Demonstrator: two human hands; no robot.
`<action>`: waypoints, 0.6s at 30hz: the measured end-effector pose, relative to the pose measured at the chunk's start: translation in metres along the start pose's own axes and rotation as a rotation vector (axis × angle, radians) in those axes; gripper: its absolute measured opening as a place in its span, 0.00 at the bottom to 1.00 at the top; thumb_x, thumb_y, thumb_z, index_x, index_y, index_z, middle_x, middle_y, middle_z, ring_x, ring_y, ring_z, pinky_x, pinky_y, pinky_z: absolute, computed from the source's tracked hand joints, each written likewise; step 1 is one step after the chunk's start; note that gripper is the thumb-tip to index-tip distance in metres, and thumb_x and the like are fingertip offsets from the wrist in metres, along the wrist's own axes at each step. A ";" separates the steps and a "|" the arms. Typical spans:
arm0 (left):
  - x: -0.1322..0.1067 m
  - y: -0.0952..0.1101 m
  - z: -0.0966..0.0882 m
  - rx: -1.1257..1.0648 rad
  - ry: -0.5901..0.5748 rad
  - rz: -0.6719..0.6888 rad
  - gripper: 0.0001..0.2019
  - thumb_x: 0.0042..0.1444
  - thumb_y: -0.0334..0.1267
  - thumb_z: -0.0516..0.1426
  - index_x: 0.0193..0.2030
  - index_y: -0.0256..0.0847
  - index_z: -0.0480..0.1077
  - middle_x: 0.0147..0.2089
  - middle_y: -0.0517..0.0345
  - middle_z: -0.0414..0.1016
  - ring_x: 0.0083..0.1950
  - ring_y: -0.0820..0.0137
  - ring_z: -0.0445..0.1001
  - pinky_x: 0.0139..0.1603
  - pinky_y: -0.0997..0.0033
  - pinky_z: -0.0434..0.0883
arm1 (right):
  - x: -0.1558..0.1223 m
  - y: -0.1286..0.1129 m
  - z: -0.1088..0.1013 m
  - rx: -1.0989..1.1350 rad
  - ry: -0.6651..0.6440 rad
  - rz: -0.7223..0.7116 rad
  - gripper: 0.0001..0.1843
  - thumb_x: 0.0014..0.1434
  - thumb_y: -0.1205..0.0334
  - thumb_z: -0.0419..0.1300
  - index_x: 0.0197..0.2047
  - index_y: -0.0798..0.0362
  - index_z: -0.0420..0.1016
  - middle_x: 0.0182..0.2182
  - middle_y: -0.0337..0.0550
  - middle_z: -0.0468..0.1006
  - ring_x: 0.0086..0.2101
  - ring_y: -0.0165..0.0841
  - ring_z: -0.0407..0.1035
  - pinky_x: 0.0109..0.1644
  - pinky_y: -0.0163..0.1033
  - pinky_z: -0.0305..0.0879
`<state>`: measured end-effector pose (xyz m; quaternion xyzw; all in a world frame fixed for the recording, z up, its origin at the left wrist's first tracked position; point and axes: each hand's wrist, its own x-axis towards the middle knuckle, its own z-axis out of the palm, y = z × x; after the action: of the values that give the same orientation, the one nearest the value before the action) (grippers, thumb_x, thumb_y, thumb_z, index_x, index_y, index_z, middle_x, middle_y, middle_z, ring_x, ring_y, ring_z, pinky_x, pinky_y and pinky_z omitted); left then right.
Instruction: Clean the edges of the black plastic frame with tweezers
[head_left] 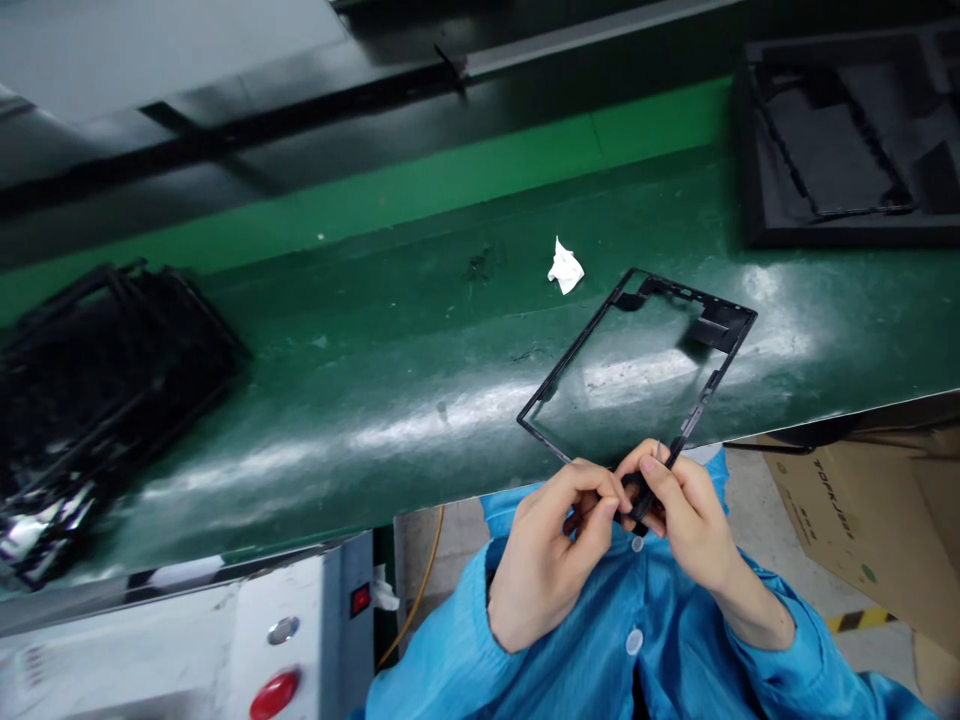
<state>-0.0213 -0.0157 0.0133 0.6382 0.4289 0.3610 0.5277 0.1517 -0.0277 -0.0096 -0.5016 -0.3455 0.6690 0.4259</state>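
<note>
A thin black rectangular frame [574,352], with wider black pieces at its far end, is held at its near corner over the bench edge. My left hand [559,550] is closed at that corner, thumb and fingertips pinched together. Beside it, my right hand [686,505] grips the frame's right side close to the same corner. A small pointed sliver shows between the right thumb and forefinger; its kind cannot be made out. The fingers hide most of the near corner.
A pile of black frames [112,370] lies at the left of the green bench [360,350]. White crumpled tissue [565,267] is beyond the held frame. At the back right stands a black foam tray [832,235]. Below are a machine with a red button [274,694] and a cardboard box [862,510].
</note>
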 end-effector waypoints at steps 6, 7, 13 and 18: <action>0.000 -0.006 -0.005 0.082 0.057 -0.053 0.04 0.73 0.33 0.54 0.44 0.43 0.67 0.35 0.64 0.68 0.33 0.76 0.67 0.35 0.77 0.66 | 0.000 -0.003 0.001 0.032 0.024 -0.002 0.25 0.73 0.40 0.56 0.37 0.53 0.77 0.21 0.38 0.75 0.18 0.25 0.63 0.19 0.29 0.53; 0.001 -0.006 -0.007 0.100 0.078 -0.044 0.04 0.73 0.32 0.54 0.44 0.43 0.67 0.35 0.64 0.68 0.33 0.76 0.67 0.34 0.77 0.66 | 0.000 -0.003 0.001 0.041 0.026 -0.003 0.26 0.73 0.39 0.56 0.37 0.54 0.77 0.21 0.38 0.74 0.18 0.25 0.64 0.19 0.28 0.53; 0.009 0.003 -0.022 0.280 0.021 0.102 0.04 0.71 0.31 0.59 0.43 0.42 0.72 0.37 0.63 0.72 0.32 0.78 0.67 0.33 0.79 0.66 | 0.000 -0.004 0.001 0.060 0.016 -0.004 0.26 0.73 0.40 0.57 0.37 0.55 0.77 0.21 0.38 0.75 0.17 0.24 0.65 0.19 0.27 0.55; 0.005 0.002 -0.026 0.431 -0.101 0.276 0.04 0.70 0.30 0.61 0.48 0.40 0.73 0.44 0.58 0.77 0.41 0.75 0.75 0.43 0.78 0.73 | -0.001 -0.006 0.000 0.028 0.016 -0.008 0.26 0.73 0.40 0.56 0.37 0.54 0.76 0.21 0.36 0.74 0.17 0.23 0.65 0.19 0.27 0.56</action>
<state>-0.0430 -0.0018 0.0203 0.8055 0.3779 0.2975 0.3462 0.1532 -0.0259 -0.0035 -0.4997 -0.3348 0.6680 0.4382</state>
